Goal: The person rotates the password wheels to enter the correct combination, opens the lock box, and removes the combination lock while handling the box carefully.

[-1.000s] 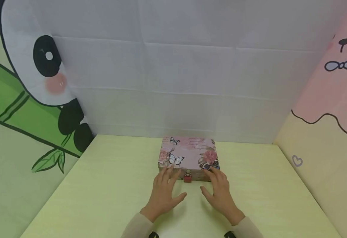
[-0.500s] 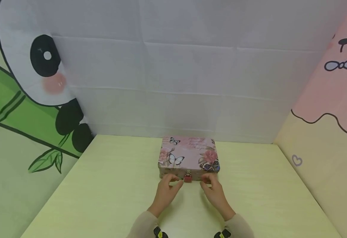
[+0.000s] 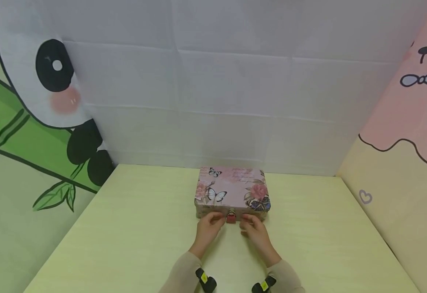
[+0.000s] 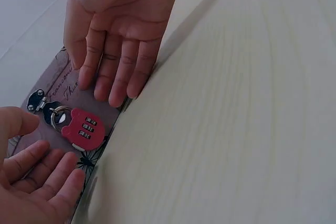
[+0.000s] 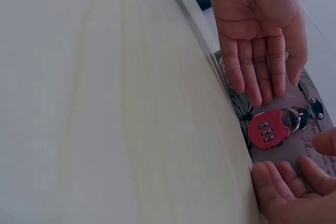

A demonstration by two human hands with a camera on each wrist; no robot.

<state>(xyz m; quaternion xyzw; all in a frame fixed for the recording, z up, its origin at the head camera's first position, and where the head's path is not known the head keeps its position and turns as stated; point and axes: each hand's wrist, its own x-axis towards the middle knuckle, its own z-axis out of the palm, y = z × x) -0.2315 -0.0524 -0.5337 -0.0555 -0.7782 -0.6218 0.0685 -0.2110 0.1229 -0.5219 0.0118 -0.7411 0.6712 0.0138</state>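
Note:
A pink box (image 3: pixel 235 185) printed with roses and butterflies lies closed at the far middle of the table. From a dark metal hasp on its front hangs a red combination padlock (image 4: pixel 86 129) with three number wheels, its shackle through the hasp. On the padlock's left is my left hand (image 3: pixel 207 234), fingers loosely bent near the box front. My right hand (image 3: pixel 259 237) faces it from the right, also with loosely bent fingers. In the right wrist view a gap shows between the padlock (image 5: pixel 268 129) and both hands; neither holds it. Whether fingertips touch the box front is unclear.
The pale wood-grain table (image 3: pixel 143 228) spreads around the box. A white cloth wall (image 3: pixel 213 89) stands right behind it. Panels with a panda drawing (image 3: pixel 63 101) and a pink animal drawing (image 3: pixel 400 118) flank the table.
Both hands have come down from above the box's front edge to either side of the padlock. Their spread fingers have bent and moved closer together. The box has stayed in place.

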